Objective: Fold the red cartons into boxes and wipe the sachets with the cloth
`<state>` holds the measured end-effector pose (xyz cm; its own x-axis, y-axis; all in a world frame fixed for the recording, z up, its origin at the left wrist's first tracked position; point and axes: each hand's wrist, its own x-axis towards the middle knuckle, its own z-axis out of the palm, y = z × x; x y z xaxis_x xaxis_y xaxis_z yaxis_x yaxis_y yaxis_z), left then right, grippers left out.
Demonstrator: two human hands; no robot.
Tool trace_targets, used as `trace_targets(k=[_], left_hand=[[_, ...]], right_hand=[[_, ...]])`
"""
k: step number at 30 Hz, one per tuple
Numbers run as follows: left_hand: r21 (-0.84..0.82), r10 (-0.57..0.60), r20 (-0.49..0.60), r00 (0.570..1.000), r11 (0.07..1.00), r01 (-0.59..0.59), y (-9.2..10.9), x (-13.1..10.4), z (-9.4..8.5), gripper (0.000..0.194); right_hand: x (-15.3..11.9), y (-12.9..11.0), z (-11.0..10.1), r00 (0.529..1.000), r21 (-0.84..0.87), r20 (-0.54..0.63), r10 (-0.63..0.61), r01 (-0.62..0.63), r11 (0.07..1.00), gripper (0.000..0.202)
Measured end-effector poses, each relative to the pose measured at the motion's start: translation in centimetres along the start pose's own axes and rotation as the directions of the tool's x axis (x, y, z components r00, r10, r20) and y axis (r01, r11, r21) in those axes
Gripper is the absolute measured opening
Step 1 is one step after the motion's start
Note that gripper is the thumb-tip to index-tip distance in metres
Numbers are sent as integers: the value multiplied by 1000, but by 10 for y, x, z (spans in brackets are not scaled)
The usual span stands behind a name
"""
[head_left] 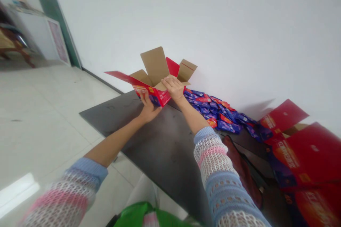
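"Where's the box?"

"Right here, the open box (164, 96) at the far end of my dark, smooth surface (160, 145), near the white wall (239, 35)! My left hand (149, 109) lies against its glossy printed side, fingers open and spread, probably bracing it."

"And the right?"

"My right hand (174, 87) comes over the near edge, fingers bent across a cardboard flap, perhaps to steady it; whether they pinch, I can't tell. Look at that upright flap (155, 64), matte brown and stiff, against all that red!"

"What's alongside?"

"Shiny blue and orange packets (228, 126), heaped loosely along the wall, seemingly within easy reach, then more red boxes (314, 156) beyond!"
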<state>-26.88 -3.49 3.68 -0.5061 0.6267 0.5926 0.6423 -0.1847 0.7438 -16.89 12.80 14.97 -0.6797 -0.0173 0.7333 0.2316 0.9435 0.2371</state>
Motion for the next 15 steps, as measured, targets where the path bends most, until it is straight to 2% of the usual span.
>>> trace_targets(k=[3,7,10,15], left_hand=[[13,44,-49,998,999,-43,0,18,17,130],[-19,-136,-213,968,991,135,-10,45,41,117],[-39,-270,-205,941,963,268,-26,55,59,105],[3,-298,-194,935,953,304,-57,54,79,88]], right_hand=[[4,13,15,996,18,-19,88,-88,996,38],[0,29,37,964,8,-15,267,-267,964,37],[-9,35,56,947,-9,24,319,-319,948,38],[-37,45,81,943,5,147,300,-304,953,42]])
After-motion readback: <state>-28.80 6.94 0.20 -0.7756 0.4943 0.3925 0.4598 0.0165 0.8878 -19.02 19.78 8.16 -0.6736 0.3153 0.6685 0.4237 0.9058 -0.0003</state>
